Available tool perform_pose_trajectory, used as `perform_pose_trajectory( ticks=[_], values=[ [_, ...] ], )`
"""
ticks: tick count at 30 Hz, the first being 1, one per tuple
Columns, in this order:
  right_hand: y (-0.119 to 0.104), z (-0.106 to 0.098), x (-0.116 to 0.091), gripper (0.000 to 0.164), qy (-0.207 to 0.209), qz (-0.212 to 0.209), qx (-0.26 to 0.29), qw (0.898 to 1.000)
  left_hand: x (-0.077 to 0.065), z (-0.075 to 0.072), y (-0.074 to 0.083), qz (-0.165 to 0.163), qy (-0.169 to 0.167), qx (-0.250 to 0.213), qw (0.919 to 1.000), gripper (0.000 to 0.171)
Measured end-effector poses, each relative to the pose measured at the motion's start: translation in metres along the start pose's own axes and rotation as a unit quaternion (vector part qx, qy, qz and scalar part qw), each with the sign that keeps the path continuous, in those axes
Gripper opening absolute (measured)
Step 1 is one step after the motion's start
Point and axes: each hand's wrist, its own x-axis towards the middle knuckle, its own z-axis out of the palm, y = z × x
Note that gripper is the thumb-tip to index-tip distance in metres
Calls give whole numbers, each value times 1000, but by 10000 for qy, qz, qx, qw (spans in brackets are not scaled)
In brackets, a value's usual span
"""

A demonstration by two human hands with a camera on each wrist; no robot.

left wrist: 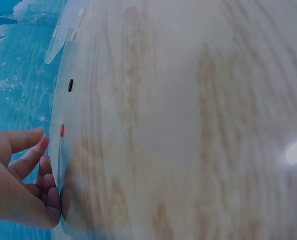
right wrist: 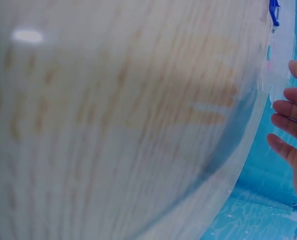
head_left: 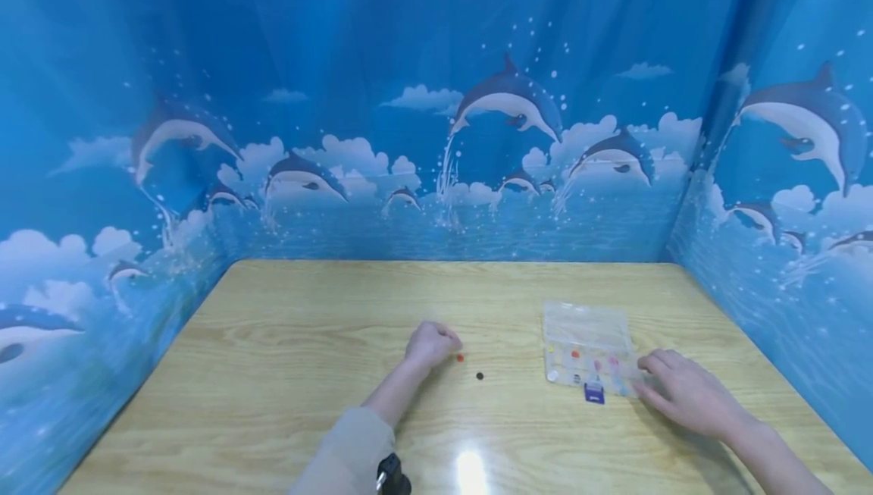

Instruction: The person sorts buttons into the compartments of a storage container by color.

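My left hand [head_left: 432, 343] rests sideways on the table, fingers loosely bent with nothing visible between them. Just off its fingertips lies a small orange-red disc [head_left: 460, 358], and a black disc [head_left: 480, 376] sits a bit farther right. In the left wrist view the orange-red disc [left wrist: 62, 130] and black disc [left wrist: 71, 85] appear edge-on. A clear compartment box [head_left: 561, 374] stands to the right, its lid [head_left: 588, 324] laid back. My right hand [head_left: 689, 393] is at the box's right end, fingers spread and relaxed, fingertips right at its edge.
Small coloured pieces, among them an orange one [head_left: 576, 355] and a pink one [head_left: 614, 362], lie in the box's compartments. A blue-purple tab [head_left: 594, 393] is at its front edge. Dolphin-printed curtains [head_left: 436, 101] border the wooden table [head_left: 307, 313] at back and sides.
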Motion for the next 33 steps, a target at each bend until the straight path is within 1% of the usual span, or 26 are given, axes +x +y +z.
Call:
perform_pose_trajectory(
  ticks=[2, 6, 10, 15, 19, 26, 33],
  values=[
    [0, 0, 1, 32, -28, 26, -4, 10000, 0, -1, 0, 21, -18, 253, 9997, 7],
    [0, -1, 2, 32, -46, 17, -15, 10000, 0, -1, 2, 14, -60, 597, 9982, 8],
    [0, 0, 1, 32, 9, -43, 1, 10000, 1, -1, 2, -30, -93, 806, 9967, 9],
    [0, 0, 0, 31, 48, -52, -8, 10000, 2, 1, 0, 35, -72, 1066, 9943, 11],
    [0, 1, -1, 31, 5, -50, 28, 10000, 0, 3, -1, 97, -66, 1218, 9925, 13],
    [0, 2, -2, 32, 67, -55, -34, 10000, -4, 4, -1, 253, -16, 1463, 9889, 11],
    [1, 1, -2, 31, 122, -90, -50, 9999, -4, 3, 1, 287, -38, 1554, 9874, 10]
  ],
)
